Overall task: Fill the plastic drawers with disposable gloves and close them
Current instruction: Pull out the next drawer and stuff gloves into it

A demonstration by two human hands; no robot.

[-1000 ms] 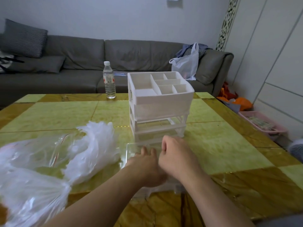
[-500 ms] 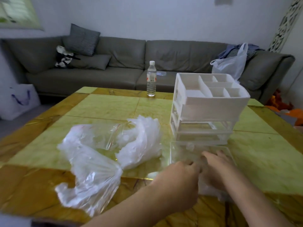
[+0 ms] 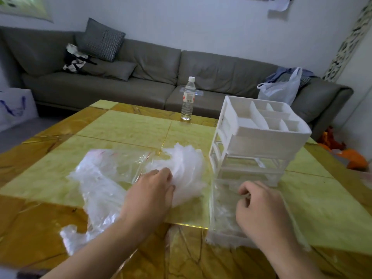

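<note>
Far left there's a white tote bag [image 3: 14,106] with blue handles sitting on the floor next to the grey sofa [image 3: 124,77], which has a checked cushion [image 3: 101,40] and a black-and-white bag [image 3: 75,59] up on it. On the yellow and amber tiled table [image 3: 128,127] there's a big crumpled clear plastic bag [image 3: 98,184], and just right of it a fluffy pile of disposable gloves [image 3: 184,168]. The left hand [image 3: 153,195] is down on the near edge of that pile, fingers curled into the gloves and grabbing a bunch. Further back near the far edge of the table stands a water bottle [image 3: 188,99], upright, cap on. Right of the glove pile is the pulled-out clear drawer [image 3: 221,222] lying flat on the table, right in front of the white drawer organizer [image 3: 255,141], and it looks like some gloves are already in it, kinda blurry though. The right hand [image 3: 261,212] is over that drawer with fingers curled in; can't really tell if it's pinching any plastic or not. The organizer has a divided tray on top and open slots below. Behind it on the sofa arm there's a white plastic shopping bag [image 3: 281,88] on some clothes.
</note>
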